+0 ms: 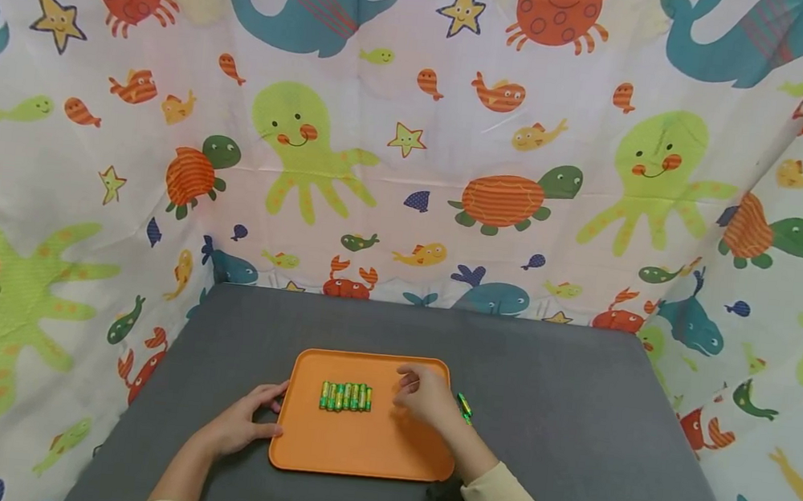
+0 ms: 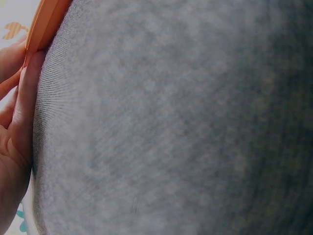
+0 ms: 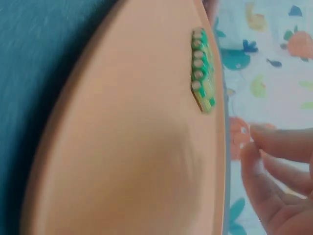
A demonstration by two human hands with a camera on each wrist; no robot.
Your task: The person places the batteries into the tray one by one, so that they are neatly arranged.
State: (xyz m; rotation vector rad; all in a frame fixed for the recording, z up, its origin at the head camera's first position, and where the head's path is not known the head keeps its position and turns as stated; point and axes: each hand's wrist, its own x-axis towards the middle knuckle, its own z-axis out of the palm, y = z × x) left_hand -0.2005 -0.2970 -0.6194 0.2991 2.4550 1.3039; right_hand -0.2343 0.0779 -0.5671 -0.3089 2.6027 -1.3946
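An orange tray (image 1: 338, 452) lies on the dark grey table. On its left half, several green and yellow batteries (image 1: 346, 397) stand side by side in a row; the right wrist view also shows the row of batteries (image 3: 200, 68), with their round ends facing the camera. My left hand (image 1: 243, 421) holds the tray's left rim, and in the left wrist view the thumb and fingers of the left hand (image 2: 14, 122) meet at the tray edge (image 2: 49, 24). Over the tray's right half hovers my right hand (image 1: 427, 398), thumb and fingertips close together, nothing visible between them.
Just right of the tray, partly behind my right wrist, green batteries (image 1: 464, 406) lie on the grey table (image 1: 559, 427). A white curtain (image 1: 407, 194) printed with sea animals hangs behind the table and along both sides.
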